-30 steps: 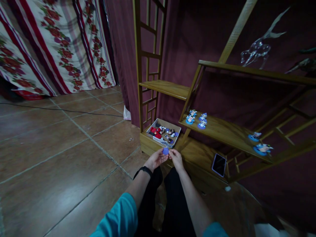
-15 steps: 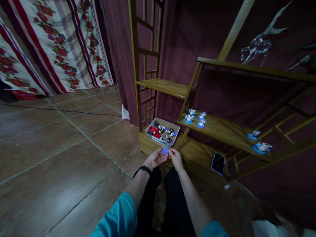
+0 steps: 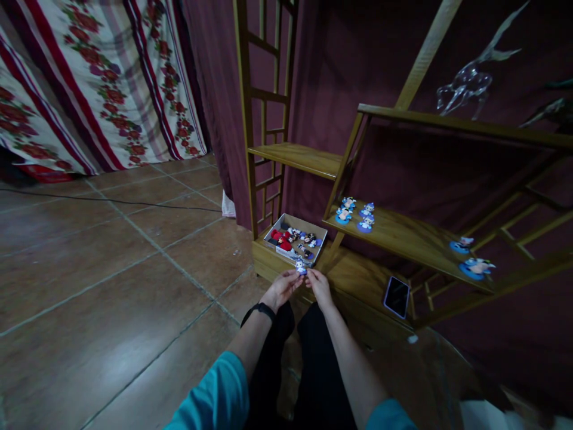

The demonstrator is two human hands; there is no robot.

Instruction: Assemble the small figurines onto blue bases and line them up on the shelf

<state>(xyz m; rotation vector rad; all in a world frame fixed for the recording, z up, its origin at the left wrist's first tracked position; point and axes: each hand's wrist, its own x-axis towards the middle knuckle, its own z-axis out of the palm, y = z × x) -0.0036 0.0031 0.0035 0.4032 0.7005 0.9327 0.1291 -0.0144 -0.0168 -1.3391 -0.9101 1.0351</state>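
The left hand (image 3: 283,288) and right hand (image 3: 319,286) pinch a purple-and-white character figurine (image 3: 300,266) between them, just in front of the open cardboard box (image 3: 286,256). Probably light, stiff, slightly slick plastic, it seems best gripped by its base, sparing delicate head details.

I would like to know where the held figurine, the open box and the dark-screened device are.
Held figurine (image 3: 300,267): head view, on its body.
Open box (image 3: 307,226): head view, on the inside of its back wall.
Dark-screened device (image 3: 396,297): head view, middle of its screen.
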